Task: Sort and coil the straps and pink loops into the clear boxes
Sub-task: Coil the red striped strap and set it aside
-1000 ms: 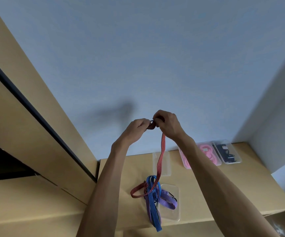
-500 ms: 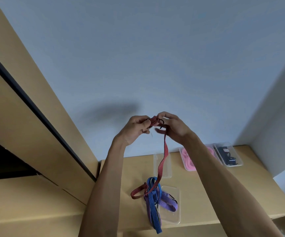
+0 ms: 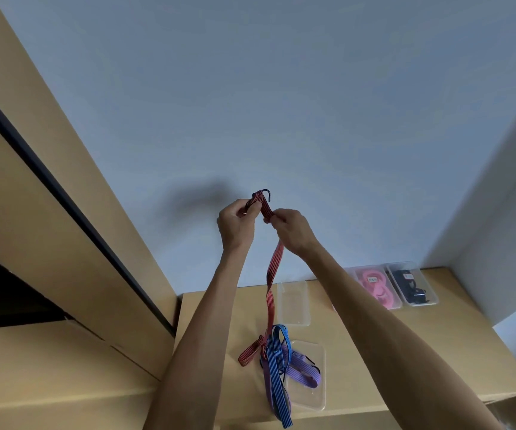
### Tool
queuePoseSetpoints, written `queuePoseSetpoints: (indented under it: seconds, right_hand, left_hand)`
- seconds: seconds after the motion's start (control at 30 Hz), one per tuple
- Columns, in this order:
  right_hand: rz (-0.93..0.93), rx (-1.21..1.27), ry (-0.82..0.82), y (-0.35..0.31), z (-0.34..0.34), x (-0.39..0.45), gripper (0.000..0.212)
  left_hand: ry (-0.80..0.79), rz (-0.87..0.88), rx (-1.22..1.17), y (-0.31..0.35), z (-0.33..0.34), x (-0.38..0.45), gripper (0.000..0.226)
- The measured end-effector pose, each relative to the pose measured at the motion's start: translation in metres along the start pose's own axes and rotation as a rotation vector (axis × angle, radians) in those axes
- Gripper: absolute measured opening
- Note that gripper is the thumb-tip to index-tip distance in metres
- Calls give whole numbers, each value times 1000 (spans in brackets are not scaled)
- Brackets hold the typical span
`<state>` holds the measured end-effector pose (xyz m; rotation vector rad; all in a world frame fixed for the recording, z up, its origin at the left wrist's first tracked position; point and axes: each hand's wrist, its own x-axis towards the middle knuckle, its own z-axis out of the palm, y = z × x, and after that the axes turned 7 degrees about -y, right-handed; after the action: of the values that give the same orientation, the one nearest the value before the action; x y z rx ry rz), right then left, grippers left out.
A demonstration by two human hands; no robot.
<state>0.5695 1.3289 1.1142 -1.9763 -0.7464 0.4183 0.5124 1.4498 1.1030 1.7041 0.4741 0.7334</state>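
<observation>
I hold a red striped strap [image 3: 272, 268] up in front of the wall. My left hand [image 3: 237, 224] pinches its folded top end, where a dark hook [image 3: 265, 193] sticks up. My right hand [image 3: 290, 227] pinches the strap just beside it. The strap hangs down to the table, its lower loop lying next to a blue strap [image 3: 278, 380] and a purple strap [image 3: 303, 372]. Those two lie across a clear box [image 3: 315, 395] near the front edge. Pink loops [image 3: 374, 288] fill a clear box at the back right.
An empty clear box [image 3: 293, 305] stands at the back middle of the cardboard table [image 3: 405, 352]. A clear box with black items [image 3: 411, 285] sits right of the pink one. Tall cardboard panels [image 3: 49, 212] rise on the left; a wall closes the back and right.
The top end of the red strap has been folded over between my fingers, and the hook now points upward above my left hand. My hands have drawn slightly apart.
</observation>
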Motion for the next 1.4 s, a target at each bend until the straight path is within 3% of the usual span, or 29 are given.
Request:
queuePoseSetpoints:
  seconds: [0.13, 0.23, 0.33, 0.53, 0.67, 0.77, 0.87, 0.93, 1.03, 1.3, 1.4]
  right_hand:
    - [-19, 157, 153, -18, -9, -1, 27]
    - [-156, 457, 119, -38, -17, -4, 22]
    - [-247, 598, 103, -66, -28, -2, 29]
    - [-266, 460, 340, -93, -41, 5, 43]
    - [-264, 458, 327, -91, -47, 8, 33]
    - [-209, 558, 280, -83, -47, 10, 24]
    - [-167, 611, 157, -80, -50, 12, 19]
    - [-161, 604, 138, -78, -49, 13, 14]
    - [-183, 568, 162, -73, -41, 14, 8]
    - [-330, 413, 220, -72, -40, 20, 7]
    - [-427, 481, 299, -86, -48, 21, 8]
  left_hand:
    - [25, 78, -49, 20, -5, 5, 7]
    - [47, 206, -122, 54, -8, 16, 13]
    - [22, 334, -99, 83, -9, 26, 11]
    - [-84, 492, 60, 107, -15, 36, 13]
    - [-121, 589, 195, 105, -17, 34, 17]
    - [-181, 543, 168, 98, -18, 32, 25]
    - [-227, 379, -9, 93, -20, 29, 31]
    - [-229, 209, -150, 88, -20, 28, 28]
    - [-181, 82, -75, 77, -20, 32, 15]
    - [-193, 239, -18, 77, -24, 36, 14]
    - [-263, 186, -36, 88, -24, 38, 20]
